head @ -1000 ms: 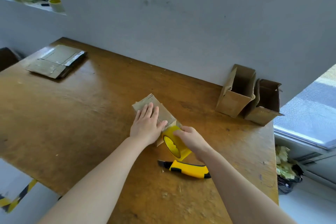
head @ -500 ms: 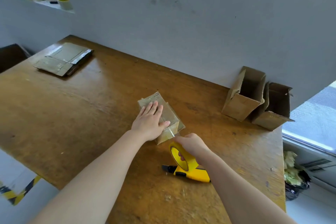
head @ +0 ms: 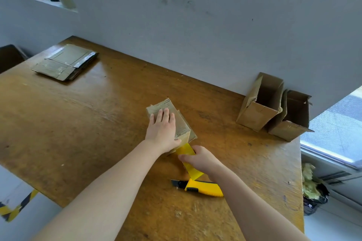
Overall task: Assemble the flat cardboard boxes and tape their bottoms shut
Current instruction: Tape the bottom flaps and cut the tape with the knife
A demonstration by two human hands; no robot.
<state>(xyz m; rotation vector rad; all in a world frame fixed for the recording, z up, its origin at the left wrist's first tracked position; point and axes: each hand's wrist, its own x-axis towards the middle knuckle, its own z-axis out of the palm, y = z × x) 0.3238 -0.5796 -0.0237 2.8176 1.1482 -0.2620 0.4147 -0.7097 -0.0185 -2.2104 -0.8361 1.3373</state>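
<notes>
Two hands engage the small brown cardboard box (head: 183,124) on the wooden tabletop (head: 98,123): left hand (head: 162,130) presses flat on top, fingers straight together; right hand (head: 202,159) grips the yellow tape roll (head: 193,172) just off its near end, in line with its long axis.

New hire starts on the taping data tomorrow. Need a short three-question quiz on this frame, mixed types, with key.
1. Multiple choice: which thing does the right hand hold? A) yellow tape roll B) scissors C) marker pen
2. True or false: the left hand rests flat on the box being taped.
3. Count: how many assembled open boxes stand by the wall?
Key: 1 A; 2 true; 3 two.
</notes>
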